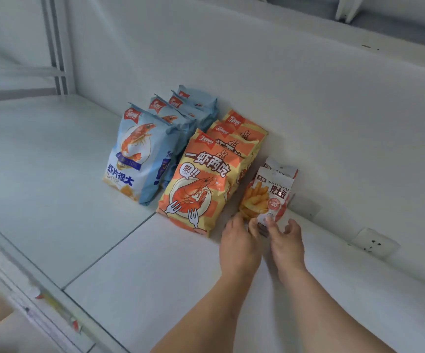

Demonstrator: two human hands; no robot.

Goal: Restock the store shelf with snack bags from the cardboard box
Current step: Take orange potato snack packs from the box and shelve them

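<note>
Fries bag (267,197) stands upright; both hands' (239,244) (286,242) grip pinches its bottom edge.

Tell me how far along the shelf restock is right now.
Done: a row of blue shrimp chip bags and a row of orange shrimp snack bags stand against the back panel. In hand: left hand and right hand are setting the front fries snack bag upright. Left: most of the shelf is bare; the box is out of view.
</note>
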